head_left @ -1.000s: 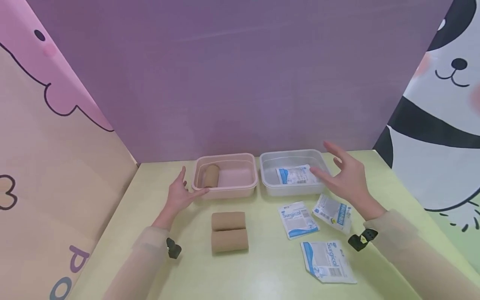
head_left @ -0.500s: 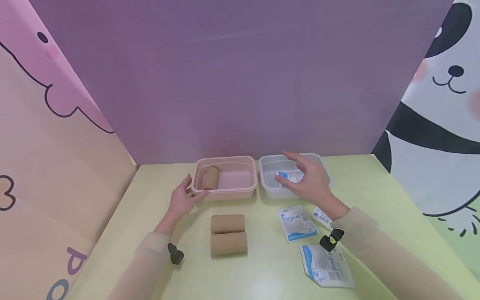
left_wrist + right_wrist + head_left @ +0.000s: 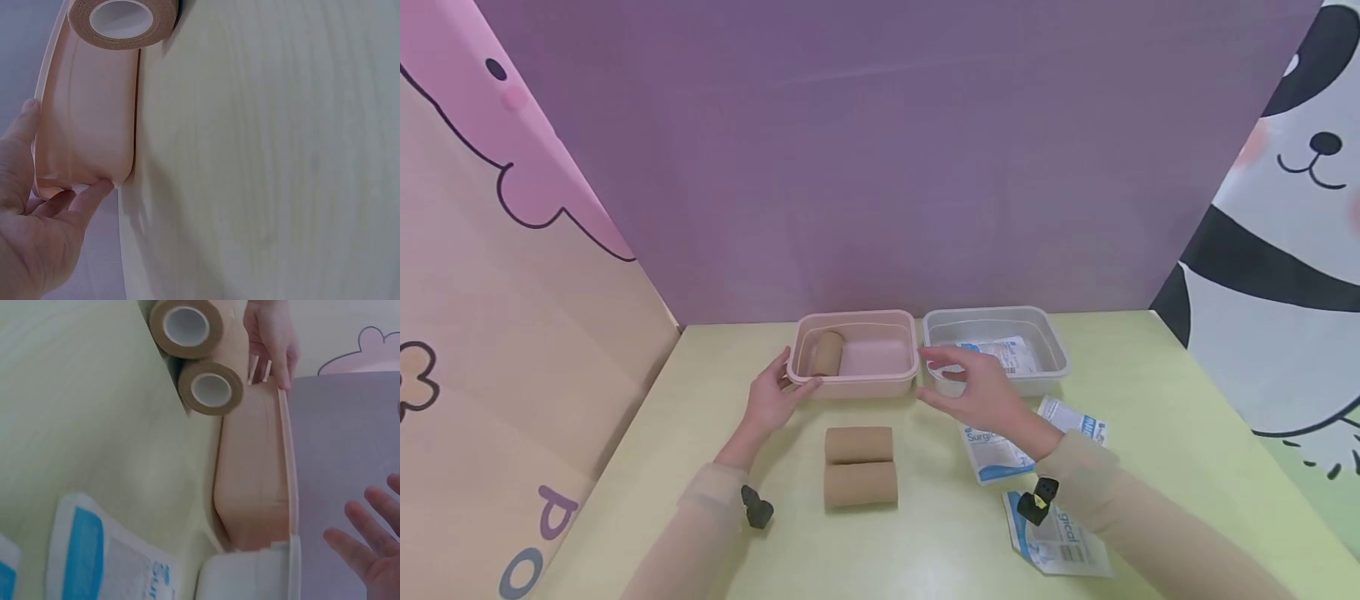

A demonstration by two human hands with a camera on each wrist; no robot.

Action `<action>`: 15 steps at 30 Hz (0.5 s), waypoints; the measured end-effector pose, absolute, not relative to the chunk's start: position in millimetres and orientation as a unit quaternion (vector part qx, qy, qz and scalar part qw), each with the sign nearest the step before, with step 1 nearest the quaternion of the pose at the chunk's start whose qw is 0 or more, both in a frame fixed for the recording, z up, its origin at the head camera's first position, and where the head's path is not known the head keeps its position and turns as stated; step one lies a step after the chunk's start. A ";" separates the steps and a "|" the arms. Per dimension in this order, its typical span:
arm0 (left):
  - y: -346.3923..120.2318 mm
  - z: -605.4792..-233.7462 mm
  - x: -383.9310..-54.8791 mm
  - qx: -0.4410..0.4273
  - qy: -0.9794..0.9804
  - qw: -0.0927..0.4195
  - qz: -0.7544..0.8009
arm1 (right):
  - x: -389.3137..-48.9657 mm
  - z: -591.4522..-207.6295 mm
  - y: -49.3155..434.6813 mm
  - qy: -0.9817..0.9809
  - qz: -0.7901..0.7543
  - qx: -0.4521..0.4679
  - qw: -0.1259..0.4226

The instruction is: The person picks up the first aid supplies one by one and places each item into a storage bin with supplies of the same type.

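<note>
My left hand (image 3: pixel 770 402) holds the left end of a pink plastic bin (image 3: pixel 868 387), thumb at its front rim. In the left wrist view, its fingers (image 3: pixel 87 203) curl against the bin's lower corner. One brown bandage roll (image 3: pixel 828 353) lies inside. My right hand (image 3: pixel 973 392), fingers spread and holding nothing, is in front of the white bin's (image 3: pixel 1052 379) left end, near the gap between bins. A white-and-blue packet (image 3: pixel 1015 354) lies in that bin, partly hidden by the hand. Two more brown bandage rolls (image 3: pixel 860 467) lie side by side in front of the pink bin.
To the right on the pale table (image 3: pixel 932 533) lie a "Surgical" packet (image 3: pixel 992 457), another packet (image 3: pixel 1075 421) and a larger "Surgical" packet (image 3: pixel 1060 542), partly under the right forearm. A purple panel (image 3: pixel 880 167) rises behind the bins; printed walls stand at both sides.
My right hand has moved left from the white bin's right end, across its front, to its left end. My left hand has closed in on the pink bin's left end.
</note>
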State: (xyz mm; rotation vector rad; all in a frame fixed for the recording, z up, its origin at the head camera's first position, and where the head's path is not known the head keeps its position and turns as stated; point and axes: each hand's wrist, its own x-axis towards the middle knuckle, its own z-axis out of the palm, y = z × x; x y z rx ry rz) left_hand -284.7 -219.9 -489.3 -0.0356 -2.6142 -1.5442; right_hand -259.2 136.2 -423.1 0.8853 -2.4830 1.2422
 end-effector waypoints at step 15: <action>-218.4 -488.7 -282.9 -0.010 -0.856 0.062 -0.513 | -252.7 -455.5 88.4 -0.848 0.380 0.366 0.039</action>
